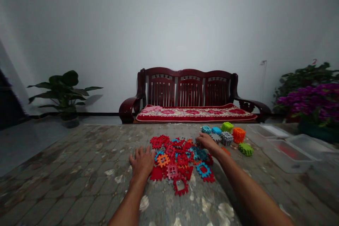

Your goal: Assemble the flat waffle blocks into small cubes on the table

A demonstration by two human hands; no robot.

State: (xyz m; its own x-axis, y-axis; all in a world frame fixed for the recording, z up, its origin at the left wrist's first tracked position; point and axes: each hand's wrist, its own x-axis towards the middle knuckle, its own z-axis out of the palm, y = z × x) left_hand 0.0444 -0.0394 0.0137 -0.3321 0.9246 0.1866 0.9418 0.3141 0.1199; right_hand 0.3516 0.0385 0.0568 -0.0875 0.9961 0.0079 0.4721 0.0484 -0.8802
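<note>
The left hand [142, 162] is open, palm down, fingers spread, its fingertips at the near-left edge of a heap of interlocking plastic waffle-block pieces [177, 159]. No piece is seen held in it. The right hand [208, 143] is extended over the far side of the heap, fingers curved downward and in contact with pieces there; whether it has closed on a piece cannot be determined from this view.

The heap lies between the two hands and is predominantly red, with some blue and teal pieces. An orange piece [163, 160] sits just beyond the left fingertips, and a pink piece [172, 171] lies just to the right of the left hand. A blue piece [203, 170] lies below the right hand.

Beyond the right hand stands a cluster of assembled blocks, including an orange cube [239, 135], a lime-green cube [227, 126] and a grey block [227, 138]. A green block [245, 149] lies apart, nearer the right forearm's side. Further right are clear plastic storage bins [287, 155]. All of this rests on a mottled floor covering [79, 183]. Well beyond the hands stands a dark-red wooden sofa [190, 84].
</note>
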